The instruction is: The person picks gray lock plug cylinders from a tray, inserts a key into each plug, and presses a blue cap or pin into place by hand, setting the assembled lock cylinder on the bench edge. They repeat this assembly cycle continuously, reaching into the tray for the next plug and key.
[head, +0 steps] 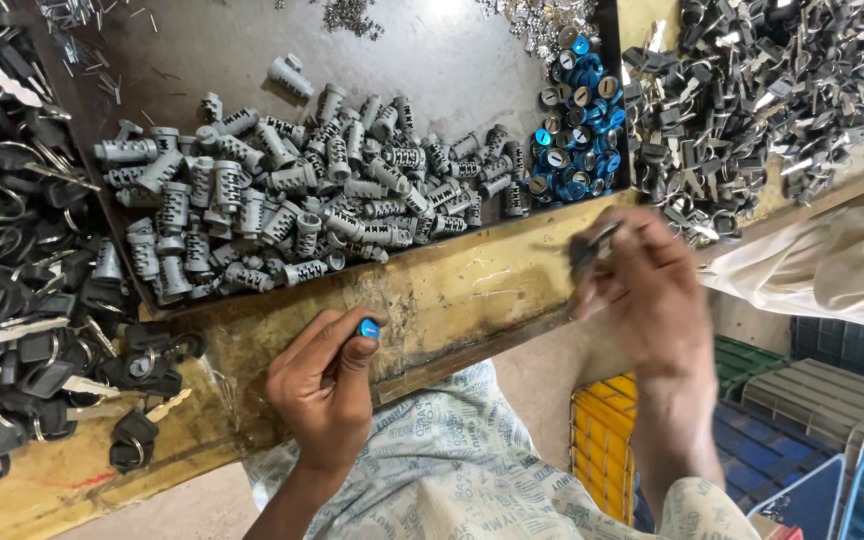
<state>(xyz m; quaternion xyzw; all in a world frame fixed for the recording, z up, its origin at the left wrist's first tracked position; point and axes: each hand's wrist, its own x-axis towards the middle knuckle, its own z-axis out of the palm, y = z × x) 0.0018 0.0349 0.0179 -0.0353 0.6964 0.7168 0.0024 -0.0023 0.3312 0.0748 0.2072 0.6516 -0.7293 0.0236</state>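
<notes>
My left hand (324,385) rests on the worn wooden bench edge (462,290) and pinches a small lock cylinder with a blue cap (368,328) between thumb and fingers. My right hand (642,285) is blurred and raised over the bench edge, holding a dark-headed key (588,247) by its fingertips. Just beyond both hands lies a heap of grey metal lock cylinders (292,210). A cluster of blue-capped cylinders (577,130) sits to the right of that heap.
A pile of black-headed keys on rings (12,250) fills the left side. Another pile of keys (762,90) covers the upper right. Below the bench stand yellow (602,440), green and blue plastic crates (802,440). A cream cloth (832,265) hangs at the right.
</notes>
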